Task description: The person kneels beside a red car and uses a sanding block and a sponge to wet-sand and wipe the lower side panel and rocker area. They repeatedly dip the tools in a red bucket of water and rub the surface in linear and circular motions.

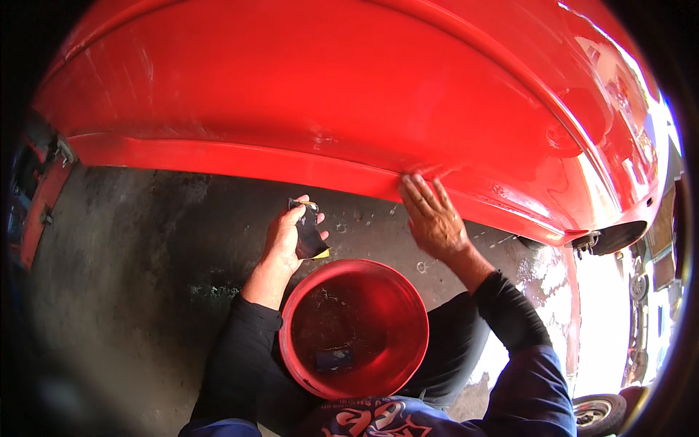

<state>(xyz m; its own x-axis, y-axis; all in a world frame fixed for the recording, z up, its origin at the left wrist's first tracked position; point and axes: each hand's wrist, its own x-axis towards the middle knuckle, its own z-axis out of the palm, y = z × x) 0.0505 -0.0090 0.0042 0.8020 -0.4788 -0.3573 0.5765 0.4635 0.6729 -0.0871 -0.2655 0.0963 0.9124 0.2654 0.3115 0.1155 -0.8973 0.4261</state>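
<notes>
My left hand [278, 240] is closed around a folded piece of black sandpaper [309, 239], with a yellow edge showing at its lower corner. It is held above the bucket's far left side, apart from the car. My right hand [435, 222] lies palm down with its fingers stretched out, the fingertips at the lower edge of the red car body panel [291, 80]. Nothing shows in that hand. The panel looks wet and glossy, with pale scuffs near the fingertips and on the left.
A red bucket [393, 320] stands between my legs, with a small dark block [333, 357] inside. Dark, stained concrete floor [145, 240] stretches under the car. A wheel [597, 412] lies at lower right, by bright sunlit ground. Red metal posts stand at far left.
</notes>
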